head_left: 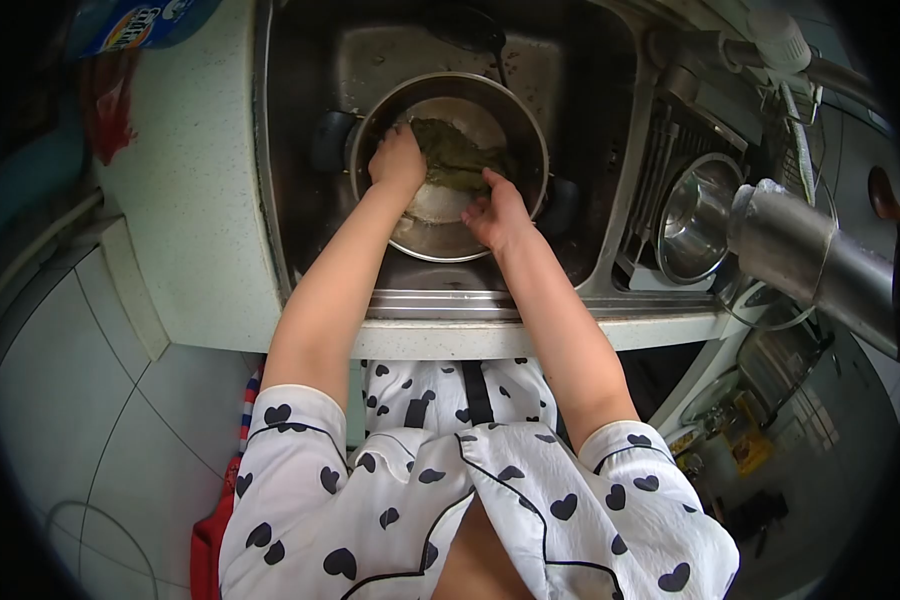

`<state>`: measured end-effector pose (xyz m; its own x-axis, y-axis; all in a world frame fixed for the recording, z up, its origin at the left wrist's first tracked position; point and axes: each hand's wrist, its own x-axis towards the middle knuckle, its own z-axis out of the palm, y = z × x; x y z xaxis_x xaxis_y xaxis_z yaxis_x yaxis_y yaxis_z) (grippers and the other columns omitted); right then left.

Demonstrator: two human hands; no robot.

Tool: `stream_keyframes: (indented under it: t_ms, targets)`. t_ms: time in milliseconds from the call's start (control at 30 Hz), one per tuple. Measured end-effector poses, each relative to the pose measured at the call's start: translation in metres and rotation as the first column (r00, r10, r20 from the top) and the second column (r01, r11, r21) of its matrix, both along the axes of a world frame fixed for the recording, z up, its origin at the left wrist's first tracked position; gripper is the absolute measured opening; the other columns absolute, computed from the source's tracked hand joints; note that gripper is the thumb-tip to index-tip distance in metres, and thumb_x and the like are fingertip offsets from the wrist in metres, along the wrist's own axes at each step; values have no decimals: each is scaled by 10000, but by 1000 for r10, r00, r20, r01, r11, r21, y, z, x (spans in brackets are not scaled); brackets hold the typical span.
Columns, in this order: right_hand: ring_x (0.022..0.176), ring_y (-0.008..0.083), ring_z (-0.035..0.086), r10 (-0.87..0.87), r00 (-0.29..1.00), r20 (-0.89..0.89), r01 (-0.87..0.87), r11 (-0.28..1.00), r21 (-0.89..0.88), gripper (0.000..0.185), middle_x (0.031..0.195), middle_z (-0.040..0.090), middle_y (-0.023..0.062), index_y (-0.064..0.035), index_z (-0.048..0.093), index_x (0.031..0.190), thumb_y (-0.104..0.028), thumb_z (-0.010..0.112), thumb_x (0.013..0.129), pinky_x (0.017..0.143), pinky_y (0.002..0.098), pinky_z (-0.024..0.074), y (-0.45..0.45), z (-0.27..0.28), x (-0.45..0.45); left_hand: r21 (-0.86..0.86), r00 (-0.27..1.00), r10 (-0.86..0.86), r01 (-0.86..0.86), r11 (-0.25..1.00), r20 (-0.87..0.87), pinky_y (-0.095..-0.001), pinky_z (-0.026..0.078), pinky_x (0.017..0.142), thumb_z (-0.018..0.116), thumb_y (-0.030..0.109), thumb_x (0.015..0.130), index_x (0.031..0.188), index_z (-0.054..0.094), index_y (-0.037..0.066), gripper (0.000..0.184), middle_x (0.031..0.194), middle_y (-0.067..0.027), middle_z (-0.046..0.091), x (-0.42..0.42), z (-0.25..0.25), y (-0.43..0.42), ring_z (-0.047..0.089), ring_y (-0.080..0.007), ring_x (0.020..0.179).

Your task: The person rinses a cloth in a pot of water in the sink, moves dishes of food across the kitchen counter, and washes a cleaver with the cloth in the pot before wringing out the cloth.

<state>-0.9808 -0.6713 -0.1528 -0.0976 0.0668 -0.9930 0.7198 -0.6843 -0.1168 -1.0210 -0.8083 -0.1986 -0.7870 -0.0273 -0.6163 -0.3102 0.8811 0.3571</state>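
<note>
A round metal pot [436, 245] with dark side handles stands in the metal sink [370, 50]. Inside it lies a dark green leafy mass [455, 155], with what looks like water around it. My left hand [398, 160] is over the pot's left part, its fingers closed on the left end of the green mass. At the right end of the mass is my right hand [497, 208], thumb and fingers apart, the fingertips touching or very near the greens.
A black ladle [465, 30] lies in the sink behind the pot. Right of the sink, a metal bowl [697, 220] sits on a rack near a thick metal pipe [800, 245]. A blue package [140, 25] is on the left counter [190, 180].
</note>
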Motion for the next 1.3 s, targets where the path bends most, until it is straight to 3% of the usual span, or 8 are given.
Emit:
stream_keyframes:
  t_ms: [233,433,500,533,633,767,967,1300]
  targets:
    - [1042,288,540,-179,969,-172,94,904,-416,365,1132,534,135,-47,483,1105,-318,529,864,848,488,465,13,-9,1,570,983,-5,111,814,-184,-330,406,842,647,86,665,898,534,-9,275,1003,-139,491,35,81,7,489,-285,986]
    - [868,241,609,-2,991,-132,-44,937,-346,211,920,589,109,-26,518,982,-193,452,871,731,375,533,11,22,8,883,999,-30,52,467,-43,-284,388,870,657,108,767,937,541,28,221,1039,-81,499,34,119,-3,492,-195,1012]
    - [934,229,597,-8,987,-163,-27,977,-213,255,1025,579,116,-14,497,1071,-179,406,899,796,377,516,5,49,9,849,877,337,-442,290,341,-284,384,886,637,144,803,990,547,60,224,1054,-63,500,31,103,-5,497,-174,1009]
    - [954,224,591,-17,979,-204,-24,979,-200,265,1059,571,118,-14,488,1098,-171,396,905,803,377,512,4,56,11,807,888,420,-384,448,189,-277,393,890,602,183,842,1085,545,69,274,1085,-57,501,28,90,-7,498,-163,1025]
    - [1037,234,562,18,945,-325,-97,968,-230,323,1158,540,118,-20,444,1197,-191,370,934,833,387,496,3,73,14,687,617,618,-707,165,487,-266,413,863,598,194,842,1143,550,49,338,1174,-97,490,25,83,7,506,-178,1050]
    - [1055,246,553,31,932,-361,-170,917,-361,387,1154,545,105,-68,454,1195,-357,396,944,818,415,501,7,86,9,589,525,301,-786,-187,796,-261,410,882,526,176,904,1156,558,100,265,1144,-65,524,23,90,5,496,-164,1076]
    - [901,226,596,-61,973,-222,-75,826,-559,366,967,579,66,-85,505,1064,-415,413,937,703,417,527,17,47,1,846,937,277,33,532,-211,-288,414,808,727,140,716,858,606,72,199,919,-64,543,40,103,15,526,-197,915]
    - [879,216,603,-119,961,-250,-44,826,-563,250,959,590,75,-88,527,1026,-291,403,947,727,382,531,9,25,24,663,848,192,224,714,-494,-352,411,604,712,182,688,627,550,58,212,698,-57,521,38,127,28,504,-247,698]
